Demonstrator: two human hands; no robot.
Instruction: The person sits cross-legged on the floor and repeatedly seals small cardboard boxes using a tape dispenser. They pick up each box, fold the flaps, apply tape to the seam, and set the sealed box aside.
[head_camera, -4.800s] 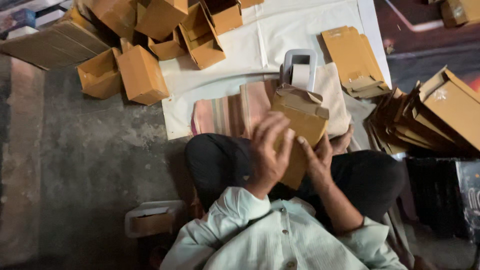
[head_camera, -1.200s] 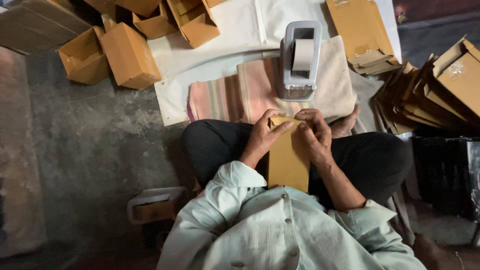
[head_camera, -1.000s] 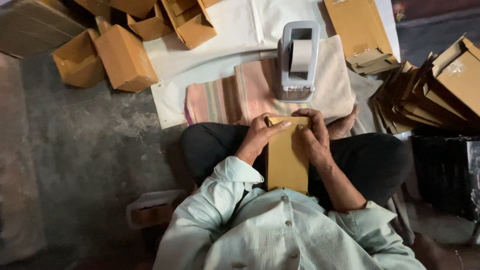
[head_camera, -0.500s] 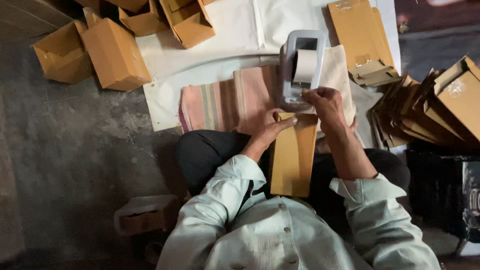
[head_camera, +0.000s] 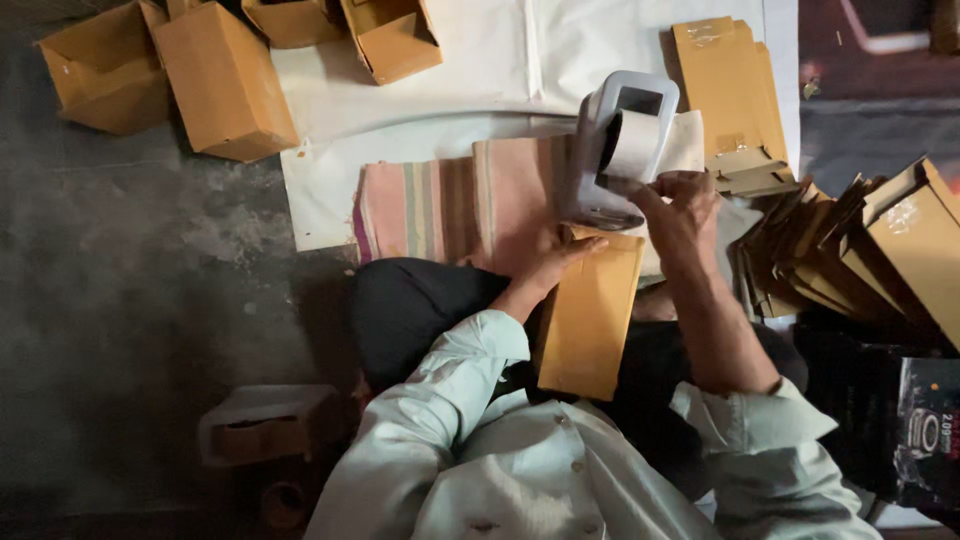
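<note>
1. Left hand (head_camera: 548, 258) grips top edge of flat brown box (head_camera: 590, 312), upright on lap.
2. Right hand (head_camera: 680, 205) fingers on tape roll of grey tape dispenser (head_camera: 620, 150), standing on striped cloth (head_camera: 465, 195).

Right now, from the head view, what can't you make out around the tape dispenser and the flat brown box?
- Fingertips of the right hand: hidden against the tape dispenser, so any tape pulled is unclear.
- Lower end of the flat brown box: covered by the pale shirt.
- Left hand: its palm lies on the box's top edge, grip unclear.
- Stack of flat boxes: cut off by the right edge.
</note>
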